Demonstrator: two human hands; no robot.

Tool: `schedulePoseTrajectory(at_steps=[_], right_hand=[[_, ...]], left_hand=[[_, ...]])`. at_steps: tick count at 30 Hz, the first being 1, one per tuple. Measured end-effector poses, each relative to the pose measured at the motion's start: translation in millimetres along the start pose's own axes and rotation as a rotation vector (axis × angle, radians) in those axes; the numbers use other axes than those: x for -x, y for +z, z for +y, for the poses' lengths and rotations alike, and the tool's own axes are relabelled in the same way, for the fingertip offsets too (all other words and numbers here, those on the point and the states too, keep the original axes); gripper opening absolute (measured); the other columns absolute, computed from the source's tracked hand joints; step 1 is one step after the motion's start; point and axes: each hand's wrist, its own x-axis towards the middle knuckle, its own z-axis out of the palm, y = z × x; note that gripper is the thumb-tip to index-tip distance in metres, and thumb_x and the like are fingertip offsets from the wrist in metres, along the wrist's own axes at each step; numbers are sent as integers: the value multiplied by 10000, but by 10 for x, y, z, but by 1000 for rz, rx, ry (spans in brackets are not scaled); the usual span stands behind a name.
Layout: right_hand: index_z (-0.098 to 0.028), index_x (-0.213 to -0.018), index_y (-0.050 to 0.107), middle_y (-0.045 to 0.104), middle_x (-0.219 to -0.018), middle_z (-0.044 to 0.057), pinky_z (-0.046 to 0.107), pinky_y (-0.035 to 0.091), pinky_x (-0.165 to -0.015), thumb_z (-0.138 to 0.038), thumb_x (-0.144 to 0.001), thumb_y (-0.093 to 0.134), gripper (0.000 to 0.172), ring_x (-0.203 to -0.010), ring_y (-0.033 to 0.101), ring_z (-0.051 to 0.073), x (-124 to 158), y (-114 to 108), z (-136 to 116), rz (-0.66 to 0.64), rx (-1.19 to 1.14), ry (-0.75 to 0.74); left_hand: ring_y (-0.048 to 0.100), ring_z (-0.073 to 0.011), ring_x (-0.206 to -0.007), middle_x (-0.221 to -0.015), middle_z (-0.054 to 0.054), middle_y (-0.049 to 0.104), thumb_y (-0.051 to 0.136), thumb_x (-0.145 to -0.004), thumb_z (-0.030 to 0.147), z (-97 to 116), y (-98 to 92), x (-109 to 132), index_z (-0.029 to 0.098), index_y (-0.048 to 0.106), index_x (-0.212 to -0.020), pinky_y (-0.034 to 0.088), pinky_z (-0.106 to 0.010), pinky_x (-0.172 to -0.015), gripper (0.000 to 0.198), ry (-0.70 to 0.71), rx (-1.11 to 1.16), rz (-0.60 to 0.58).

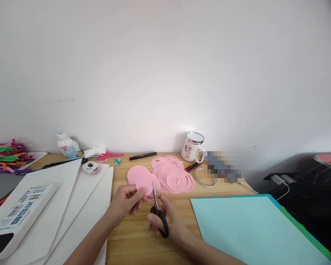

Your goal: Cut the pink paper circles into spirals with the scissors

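My left hand (127, 204) pinches a small pink paper piece (148, 192) over the wooden table (132, 239). Black-handled scissors (157, 213) are gripped in my right hand (168, 221), with the blades pointing up into the pink piece. Just behind my hands lie a stack of pink paper circles (138, 175) and a pile of pink cut-out rings (173, 176).
White sheets (71, 206) and a white box (19, 217) lie at the left, and teal sheets (253, 228) at the right. Along the wall stand a white mug (193, 147), a black marker (142, 156), a small bottle (67, 145) and coloured pipe cleaners (5, 156).
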Motion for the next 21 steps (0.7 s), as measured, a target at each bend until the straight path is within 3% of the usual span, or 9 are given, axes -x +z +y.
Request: schedulePoseTrajectory(at_steps=[5,12,21], right_hand=[[-191,-999,409,464,-471,-112,173,330,-364,-492,-656,686,534,-353,430,71,3,14,7,-22,17,-10],[-213,-877,413,456,-601,-82,188,301,-467,-409,-607,756,479,-508,379,74,-5,22,-82,0,-60,-105],[-218,-889,400,417,-552,-104,178,305,-410,-444,-647,710,453,-416,373,59,-6,4,-28,-9,-52,-76]], left_hand=[[357,-47,-309,-392,56,450,570,-739,469,-15,25,-6,134,544,-537,268,-166,-321,392,0,-2,24],[338,-41,-308,-389,64,424,583,-729,429,8,-12,7,132,554,-538,226,-163,-324,354,-23,-87,-72],[317,-34,-312,-386,69,416,581,-738,425,15,-13,9,140,508,-530,220,-160,-332,360,-14,-63,-87]])
